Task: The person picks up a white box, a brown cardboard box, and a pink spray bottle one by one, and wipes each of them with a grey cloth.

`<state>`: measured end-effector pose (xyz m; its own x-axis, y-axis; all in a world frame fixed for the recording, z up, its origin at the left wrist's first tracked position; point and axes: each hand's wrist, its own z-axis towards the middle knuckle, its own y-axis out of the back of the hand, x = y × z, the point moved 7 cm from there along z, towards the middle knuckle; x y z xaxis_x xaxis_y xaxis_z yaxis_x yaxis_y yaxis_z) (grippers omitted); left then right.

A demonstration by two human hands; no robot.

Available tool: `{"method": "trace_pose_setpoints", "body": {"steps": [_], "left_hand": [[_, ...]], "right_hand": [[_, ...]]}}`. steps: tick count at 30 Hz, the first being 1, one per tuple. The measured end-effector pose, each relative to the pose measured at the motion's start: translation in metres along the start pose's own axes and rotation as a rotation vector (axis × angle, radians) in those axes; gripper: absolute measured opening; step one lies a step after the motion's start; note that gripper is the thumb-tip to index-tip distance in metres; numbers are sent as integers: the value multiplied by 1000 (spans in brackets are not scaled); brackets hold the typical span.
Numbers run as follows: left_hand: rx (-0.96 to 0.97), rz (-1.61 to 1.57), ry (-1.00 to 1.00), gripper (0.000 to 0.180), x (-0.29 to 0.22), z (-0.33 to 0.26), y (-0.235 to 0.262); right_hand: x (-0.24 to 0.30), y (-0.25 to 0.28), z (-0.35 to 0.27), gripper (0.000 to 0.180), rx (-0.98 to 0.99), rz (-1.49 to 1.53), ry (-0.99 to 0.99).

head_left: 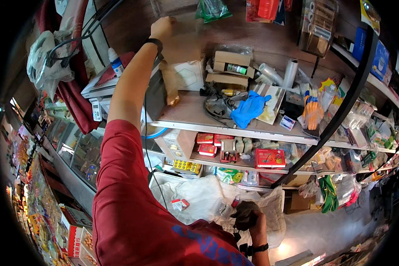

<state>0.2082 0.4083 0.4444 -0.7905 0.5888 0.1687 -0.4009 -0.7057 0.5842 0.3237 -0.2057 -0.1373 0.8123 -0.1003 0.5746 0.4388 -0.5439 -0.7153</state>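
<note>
My left arm, in a red sleeve, stretches up and forward over the shelf. At its end my left hand (162, 28) is closed beside a brown, motion-smeared shape (181, 51); what its fingers hold, if anything, I cannot make out. Just below that stands a white box (188, 75), with a brown crumpled strip (170, 84) hanging at its left side. Low down, near my body, my right hand (258, 224) is wrapped round a dark brown, soft-looking bundle (246, 214) whose kind I cannot tell.
On the shelf (188, 108) lie a blue glove (250, 108), an open carton (231, 62), a clear roll (290, 73) and orange-striped gloves (312, 106). Red boxes (270, 158) fill the lower shelf. A black post (341, 115) slants across the right. A dark cable (147, 146) hangs beside my left arm.
</note>
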Motion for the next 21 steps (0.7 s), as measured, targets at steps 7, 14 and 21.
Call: {"method": "trace_pose_setpoints", "body": {"steps": [7, 14, 21], "left_hand": [[-56, -12, 82, 23, 36, 20, -29], [-250, -206, 338, 37, -2, -16, 0], [10, -131, 94, 77, -50, -58, -25]], "right_hand": [[3, -25, 1, 42, -17, -34, -89], [-15, -2, 21, 44, -13, -23, -67], [-9, -10, 28, 46, 32, -79, -29]]}}
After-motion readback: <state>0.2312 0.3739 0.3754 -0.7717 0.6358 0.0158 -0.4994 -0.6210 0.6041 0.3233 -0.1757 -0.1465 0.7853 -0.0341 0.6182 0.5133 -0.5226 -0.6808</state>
